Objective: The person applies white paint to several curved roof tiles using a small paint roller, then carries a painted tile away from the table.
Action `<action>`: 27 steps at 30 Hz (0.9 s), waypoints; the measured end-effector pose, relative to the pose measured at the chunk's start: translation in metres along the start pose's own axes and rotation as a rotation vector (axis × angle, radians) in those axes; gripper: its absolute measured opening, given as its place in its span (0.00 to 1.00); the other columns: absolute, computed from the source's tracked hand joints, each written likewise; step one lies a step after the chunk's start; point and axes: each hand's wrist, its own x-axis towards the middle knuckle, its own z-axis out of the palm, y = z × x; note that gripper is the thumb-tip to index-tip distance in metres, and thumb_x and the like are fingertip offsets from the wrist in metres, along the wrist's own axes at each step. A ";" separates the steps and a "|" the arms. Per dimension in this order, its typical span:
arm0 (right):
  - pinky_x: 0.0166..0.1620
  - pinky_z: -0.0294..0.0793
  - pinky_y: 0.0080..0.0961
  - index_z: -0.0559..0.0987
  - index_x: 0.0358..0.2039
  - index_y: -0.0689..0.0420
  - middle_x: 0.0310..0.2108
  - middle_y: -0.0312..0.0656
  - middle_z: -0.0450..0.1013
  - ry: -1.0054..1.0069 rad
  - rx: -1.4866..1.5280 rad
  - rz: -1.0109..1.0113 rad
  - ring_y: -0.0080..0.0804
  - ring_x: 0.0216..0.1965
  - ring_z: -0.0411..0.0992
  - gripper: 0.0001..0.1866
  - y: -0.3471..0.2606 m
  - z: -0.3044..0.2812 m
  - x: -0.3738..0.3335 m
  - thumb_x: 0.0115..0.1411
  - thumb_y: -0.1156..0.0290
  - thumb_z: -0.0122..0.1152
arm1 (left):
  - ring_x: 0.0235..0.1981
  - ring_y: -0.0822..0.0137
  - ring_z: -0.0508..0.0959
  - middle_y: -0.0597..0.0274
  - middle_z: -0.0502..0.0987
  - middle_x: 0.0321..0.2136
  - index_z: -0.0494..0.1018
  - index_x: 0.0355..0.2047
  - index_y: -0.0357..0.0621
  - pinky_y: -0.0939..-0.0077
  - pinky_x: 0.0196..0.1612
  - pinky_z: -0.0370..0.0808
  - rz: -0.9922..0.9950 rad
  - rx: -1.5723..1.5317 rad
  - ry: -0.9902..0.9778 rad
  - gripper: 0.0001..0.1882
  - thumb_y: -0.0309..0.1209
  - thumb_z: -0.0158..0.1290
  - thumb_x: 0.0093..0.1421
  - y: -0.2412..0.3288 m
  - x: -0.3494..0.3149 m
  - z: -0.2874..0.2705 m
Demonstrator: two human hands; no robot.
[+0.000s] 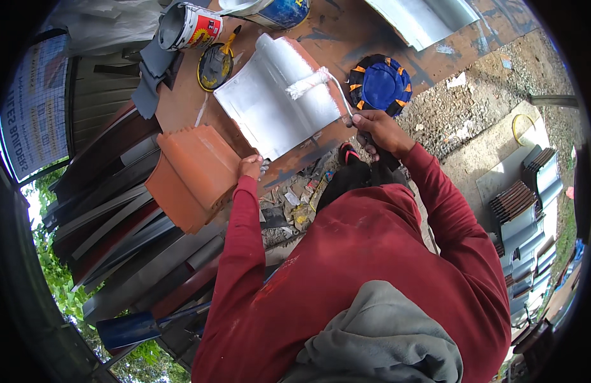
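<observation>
White-coated wavy terracotta tile point(263, 108) is lying on brown paint-stained table point(337, 32); R hand point(381, 134) is clamping white fluffy wire-framed roller point(308, 83), L hand point(249, 167) is sitting at tile's near corner, pinch: can't tell. Hard roller push w/o L bracing could be skidding tile, poss. marring coat. R fingers are hiding most of roller's handle.

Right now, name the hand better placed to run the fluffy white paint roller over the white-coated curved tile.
Probably the right hand: it grips the roller, while the left hand is at the near corner of the tile.
</observation>
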 end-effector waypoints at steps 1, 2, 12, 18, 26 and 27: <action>0.13 0.68 0.23 0.73 0.47 0.68 0.16 0.37 0.65 0.023 0.030 0.037 0.22 0.11 0.64 0.20 -0.014 0.004 0.018 0.72 0.60 0.47 | 0.23 0.76 0.78 0.67 0.82 0.26 0.82 0.37 0.40 0.79 0.23 0.74 0.005 0.007 -0.001 0.08 0.30 0.55 0.66 -0.003 0.002 -0.001; 0.14 0.70 0.24 0.74 0.47 0.68 0.17 0.38 0.66 0.057 0.023 0.024 0.23 0.12 0.65 0.20 -0.021 0.005 0.042 0.72 0.61 0.47 | 0.25 0.74 0.80 0.66 0.82 0.29 0.80 0.42 0.42 0.76 0.27 0.76 -0.005 0.012 -0.011 0.08 0.31 0.55 0.67 -0.007 0.005 -0.004; 0.16 0.68 0.23 0.75 0.46 0.64 0.20 0.38 0.69 0.021 0.037 0.028 0.22 0.15 0.65 0.20 -0.058 -0.019 0.116 0.73 0.57 0.45 | 0.23 0.74 0.79 0.67 0.82 0.26 0.81 0.40 0.40 0.76 0.23 0.76 0.021 -0.108 0.076 0.08 0.30 0.55 0.67 -0.006 -0.009 0.014; 0.12 0.67 0.20 0.76 0.45 0.65 0.17 0.37 0.68 -0.051 -0.007 0.081 0.20 0.11 0.65 0.20 -0.024 -0.031 0.014 0.73 0.61 0.42 | 0.28 0.70 0.82 0.64 0.83 0.34 0.77 0.51 0.42 0.75 0.27 0.78 0.035 -0.052 0.095 0.14 0.33 0.54 0.68 -0.003 -0.013 0.017; 0.16 0.71 0.25 0.78 0.47 0.64 0.20 0.40 0.70 0.057 -0.175 -0.026 0.22 0.14 0.66 0.20 -0.072 -0.012 0.111 0.73 0.59 0.47 | 0.31 0.72 0.81 0.64 0.82 0.37 0.77 0.51 0.42 0.76 0.27 0.79 -0.053 -0.069 -0.030 0.14 0.34 0.54 0.68 -0.016 0.009 -0.003; 0.16 0.71 0.25 0.78 0.47 0.64 0.20 0.40 0.70 0.065 -0.173 -0.028 0.22 0.14 0.66 0.20 -0.077 -0.015 0.123 0.73 0.59 0.47 | 0.31 0.72 0.81 0.64 0.82 0.36 0.76 0.51 0.42 0.75 0.28 0.79 -0.062 -0.087 -0.044 0.14 0.34 0.54 0.68 -0.017 0.011 0.000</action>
